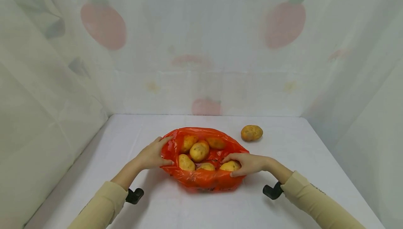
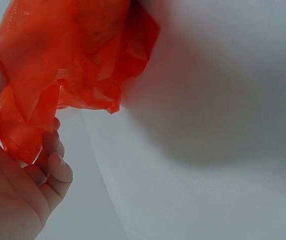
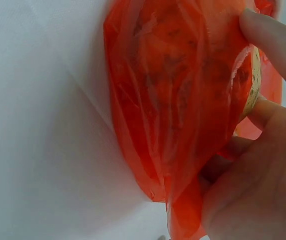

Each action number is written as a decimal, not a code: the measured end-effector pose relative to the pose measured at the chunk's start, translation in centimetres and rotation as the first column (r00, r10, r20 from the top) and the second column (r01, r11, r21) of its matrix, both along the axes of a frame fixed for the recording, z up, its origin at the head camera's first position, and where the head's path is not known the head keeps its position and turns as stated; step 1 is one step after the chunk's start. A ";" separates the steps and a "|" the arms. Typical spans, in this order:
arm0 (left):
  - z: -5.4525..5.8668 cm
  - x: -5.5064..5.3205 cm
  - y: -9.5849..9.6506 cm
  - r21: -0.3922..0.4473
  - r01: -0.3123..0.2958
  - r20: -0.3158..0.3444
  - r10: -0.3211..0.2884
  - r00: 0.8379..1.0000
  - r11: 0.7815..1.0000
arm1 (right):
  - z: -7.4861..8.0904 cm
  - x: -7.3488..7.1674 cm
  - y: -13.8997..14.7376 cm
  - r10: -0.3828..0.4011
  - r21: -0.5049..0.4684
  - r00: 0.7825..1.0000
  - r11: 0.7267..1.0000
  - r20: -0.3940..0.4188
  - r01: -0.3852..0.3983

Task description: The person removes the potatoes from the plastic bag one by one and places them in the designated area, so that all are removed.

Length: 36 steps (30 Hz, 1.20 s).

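An open red plastic bag [image 1: 204,180] lies on the table with several potatoes [image 1: 199,152] inside. At the bag's left side, my left hand [image 1: 154,153] holds the thin plastic; the left wrist view shows curled fingers [image 2: 57,170] against the red film. My right hand [image 1: 250,163] is at the bag's right side, its thumb and fingers around a potato [image 1: 230,166] at the opening. In the right wrist view the thumb [image 3: 273,37] presses on the plastic, and part of that potato [image 3: 254,82] shows beside it. Bag folds partly hide the other right fingers.
A single potato [image 1: 251,132] lies on the white table [image 1: 141,127], behind and right of the bag. Pale sheets [image 1: 201,40] with faded fruit prints enclose the back and both sides. A black wrist mount [image 1: 134,196] sticks out near each sleeve.
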<state>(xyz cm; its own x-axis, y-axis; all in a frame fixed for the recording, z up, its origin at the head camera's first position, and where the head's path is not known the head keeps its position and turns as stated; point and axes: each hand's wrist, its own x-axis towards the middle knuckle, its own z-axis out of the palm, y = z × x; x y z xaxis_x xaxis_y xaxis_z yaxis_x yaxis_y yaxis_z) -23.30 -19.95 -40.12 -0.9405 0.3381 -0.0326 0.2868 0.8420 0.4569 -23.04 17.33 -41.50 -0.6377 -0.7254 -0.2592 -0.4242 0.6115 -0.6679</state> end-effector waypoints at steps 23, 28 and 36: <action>0.0 0.2 -0.1 -0.002 -0.011 0.007 0.011 1.000 1.000 | -0.4 -0.2 0.4 -0.005 -0.077 0.985 0.997 -0.173 -0.009; -0.2 0.1 -0.1 -0.011 -0.002 -0.012 0.002 1.000 1.000 | -0.4 -0.3 0.5 -0.018 -0.070 0.991 0.998 -0.132 0.009; -0.3 -0.1 -0.2 -0.021 0.007 -0.034 -0.007 0.999 1.000 | -0.3 -0.3 0.5 -0.045 -0.069 0.993 0.997 -0.109 0.037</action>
<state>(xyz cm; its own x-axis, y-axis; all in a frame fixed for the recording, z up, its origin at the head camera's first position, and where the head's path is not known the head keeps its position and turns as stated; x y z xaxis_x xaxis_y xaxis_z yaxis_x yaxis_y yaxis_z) -23.38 -20.14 -40.42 -0.9388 0.3443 -0.0077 0.3079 0.8491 0.4293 -23.35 17.78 -41.84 -0.6893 -0.7114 -0.1371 -0.4733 0.5855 -0.6582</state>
